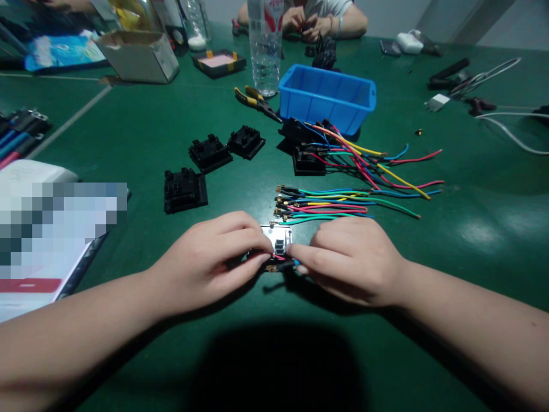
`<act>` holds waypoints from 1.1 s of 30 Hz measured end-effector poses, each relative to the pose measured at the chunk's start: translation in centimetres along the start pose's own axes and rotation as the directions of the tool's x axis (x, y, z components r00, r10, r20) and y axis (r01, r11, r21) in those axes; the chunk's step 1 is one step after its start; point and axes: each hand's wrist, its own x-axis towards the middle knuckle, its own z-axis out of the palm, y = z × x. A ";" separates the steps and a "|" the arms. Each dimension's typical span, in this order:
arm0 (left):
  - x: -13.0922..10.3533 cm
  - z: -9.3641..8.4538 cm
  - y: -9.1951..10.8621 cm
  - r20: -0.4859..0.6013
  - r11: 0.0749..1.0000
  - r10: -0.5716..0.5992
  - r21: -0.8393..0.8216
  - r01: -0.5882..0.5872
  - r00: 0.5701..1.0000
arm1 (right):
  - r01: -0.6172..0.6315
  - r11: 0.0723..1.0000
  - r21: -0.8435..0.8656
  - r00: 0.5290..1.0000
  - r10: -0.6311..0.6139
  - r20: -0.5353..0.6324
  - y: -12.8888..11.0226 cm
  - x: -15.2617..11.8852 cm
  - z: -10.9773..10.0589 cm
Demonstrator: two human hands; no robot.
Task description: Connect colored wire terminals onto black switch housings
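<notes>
A small black plastic socket housing [279, 246] lies between my hands, its face shining under the light. My left hand [223, 257] is closed, thumb and index finger pinching its left side. My right hand [355, 263] is curled with the index fingertip at the right edge and the thumb at a short blue wire [295, 262] with a black sleeve. A bit of red wire [278, 257] shows beside the left fingertips. Just beyond lie loose coloured wires with metal terminals [326, 205]. The fingers partly hide the housing and wire ends.
Several black housings [184, 189] sit to the left; wired ones [309, 160] lie before a blue bin [328, 97]. Yellow-handled pliers [257, 103] and a plastic bottle [265, 51] stand behind. A notebook [86, 257] lies left. Another person's hands [306, 26] are across the table.
</notes>
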 end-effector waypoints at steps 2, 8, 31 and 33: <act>0.1 0.0 0.0 -0.001 1.000 0.004 -0.001 -0.004 1.000 | -0.023 1.000 -0.001 1.000 0.023 0.006 0.0 0.0 0.1; 0.1 0.0 0.1 -0.015 1.000 -0.007 -0.012 0.006 1.000 | -0.066 0.997 0.045 0.998 0.065 0.013 0.1 -0.1 0.3; 0.2 -0.1 0.1 0.001 0.999 -0.032 -0.002 0.032 0.999 | -0.055 0.993 -0.103 0.998 0.058 0.019 0.1 0.0 -0.2; 0.2 -0.1 0.1 0.000 0.999 -0.034 -0.002 0.034 0.999 | -0.046 0.992 -0.118 0.999 0.048 0.018 0.1 0.0 -0.2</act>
